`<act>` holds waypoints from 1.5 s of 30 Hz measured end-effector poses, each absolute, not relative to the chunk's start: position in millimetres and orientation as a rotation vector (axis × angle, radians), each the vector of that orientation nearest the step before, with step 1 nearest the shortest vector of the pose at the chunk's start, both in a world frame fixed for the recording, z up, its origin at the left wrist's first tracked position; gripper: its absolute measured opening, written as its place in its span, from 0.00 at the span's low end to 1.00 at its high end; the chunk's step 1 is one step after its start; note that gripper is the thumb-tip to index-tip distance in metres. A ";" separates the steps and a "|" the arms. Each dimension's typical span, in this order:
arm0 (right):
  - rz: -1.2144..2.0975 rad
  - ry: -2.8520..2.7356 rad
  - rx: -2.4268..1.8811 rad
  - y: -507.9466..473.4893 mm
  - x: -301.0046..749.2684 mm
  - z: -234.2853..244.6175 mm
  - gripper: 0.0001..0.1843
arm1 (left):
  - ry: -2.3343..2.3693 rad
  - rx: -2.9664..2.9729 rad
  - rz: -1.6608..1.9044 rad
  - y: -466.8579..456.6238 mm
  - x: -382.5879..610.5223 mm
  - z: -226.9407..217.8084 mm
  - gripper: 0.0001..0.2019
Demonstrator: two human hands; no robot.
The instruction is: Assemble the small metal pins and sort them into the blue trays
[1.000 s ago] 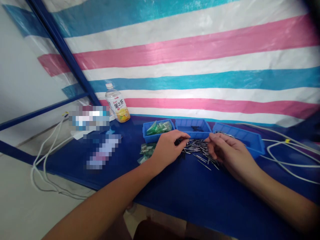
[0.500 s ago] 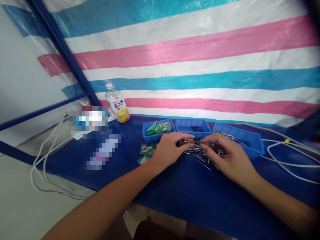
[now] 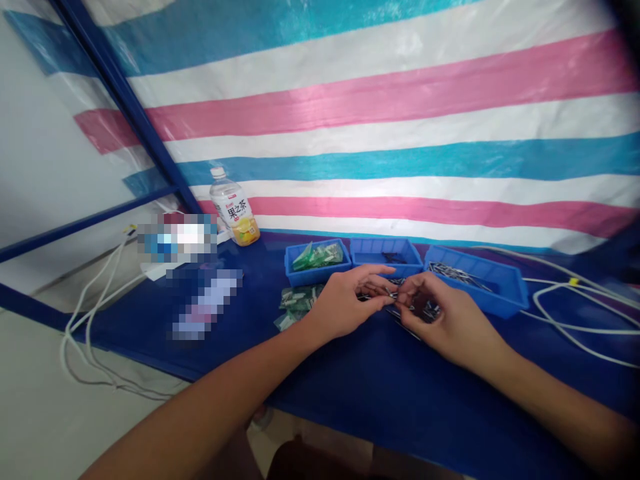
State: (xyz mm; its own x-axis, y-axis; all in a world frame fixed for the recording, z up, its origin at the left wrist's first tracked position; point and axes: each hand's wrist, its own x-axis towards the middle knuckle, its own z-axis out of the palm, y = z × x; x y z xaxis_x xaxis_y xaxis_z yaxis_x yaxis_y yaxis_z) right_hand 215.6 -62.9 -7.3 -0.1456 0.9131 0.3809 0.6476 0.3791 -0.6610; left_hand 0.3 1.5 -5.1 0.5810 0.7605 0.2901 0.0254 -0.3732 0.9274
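Observation:
My left hand (image 3: 345, 300) is closed, thumb and fingers pinching a thin metal rod (image 3: 393, 295) with a silvery end. From the other side my right hand (image 3: 445, 317) meets it, thumb and fingertips closed at the same spot; how much of the rod it grips is hidden by the fingers. Beneath both hands lies a loose pile of thin black-and-silver rods (image 3: 431, 311), largely covered by them. Just behind the right hand, a blue bin (image 3: 505, 283) holds more silvery rods (image 3: 453, 272) at its left end.
A middle blue bin (image 3: 365, 255) has a few dark pieces; the left bin (image 3: 295, 267) holds green packets (image 3: 320, 255). Small clear bags (image 3: 295, 307) lie beside my left wrist. A drink bottle (image 3: 235, 210) stands at the back left. White cables (image 3: 565, 320) run at right.
My hands have come together over the pile. The right fingers have moved left and closed at the left fingertips, where a rod now shows. The bins and bottle stay put.

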 end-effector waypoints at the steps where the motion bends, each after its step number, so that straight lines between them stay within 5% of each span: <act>1: 0.452 -1.870 -1.352 -62.9 215.4 -7.4 0.07 | 0.623 1.768 0.902 1.2 0.6 -5.1 0.27; 6: 0.376 -1.898 -1.300 -63.6 216.4 -3.9 0.18 | 0.672 1.800 0.948 0.3 -1.0 -0.4 0.23; 12: 0.224 -1.908 -1.322 -64.3 217.5 -1.5 0.05 | 0.722 1.800 0.804 -4.8 -2.1 3.3 0.19; 28: 0.553 -1.830 -1.315 -60.0 216.0 -11.4 0.11 | 0.714 1.705 0.940 4.4 -1.7 -6.6 0.07; 36: 0.524 -1.599 -1.389 -61.7 217.9 -5.8 0.15 | 0.802 1.704 0.991 6.3 -3.1 -3.3 0.15; 45: 0.381 -1.855 -1.284 -60.8 218.9 -4.4 0.04 | 0.781 1.820 0.906 8.4 -2.9 -3.2 0.15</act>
